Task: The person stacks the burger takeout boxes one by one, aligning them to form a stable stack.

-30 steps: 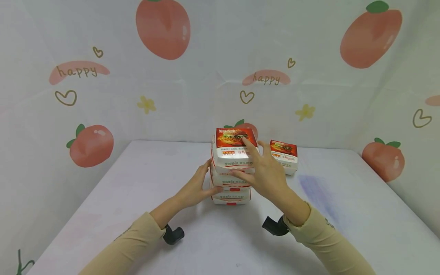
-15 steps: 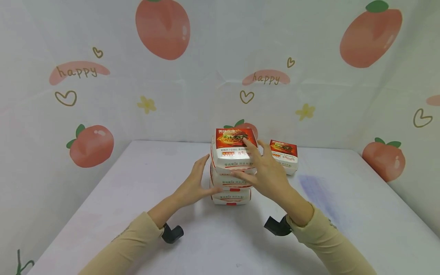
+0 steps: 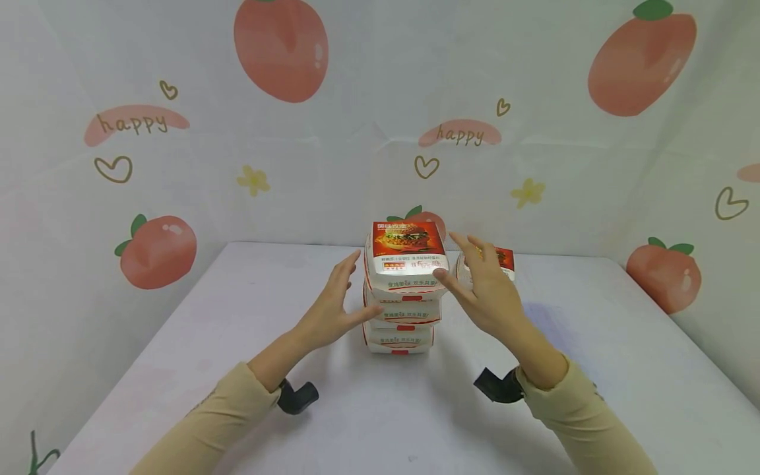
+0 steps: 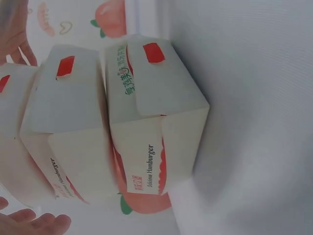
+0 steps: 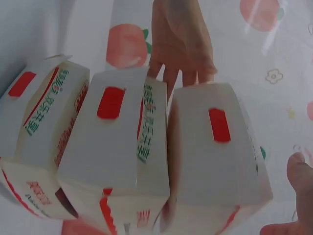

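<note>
Three white hamburger boxes stand stacked on the table: a top box (image 3: 410, 257) with a red burger picture on its lid, a middle box (image 3: 410, 313) and a bottom box (image 3: 399, 340). On the stack's left side is my left hand (image 3: 325, 318), fingers extended and thumb pointing toward the middle box's front corner. My right hand (image 3: 491, 295) is spread at the right, its thumb by the top box's front right corner. Red tabs close the box fronts in both wrist views. Neither hand grips a box.
Behind my right hand another hamburger box (image 3: 506, 258) shows partly, at the back right of the white table (image 3: 249, 290). A fruit-patterned cloth (image 3: 332, 171) hangs behind the table. Black wrist cameras (image 3: 299, 398) jut from below both sleeves.
My right hand has come off the top box and moved to the right, now overlapping the separate box. The left hand has drawn slightly away from the stack's side. The stack stays put.
</note>
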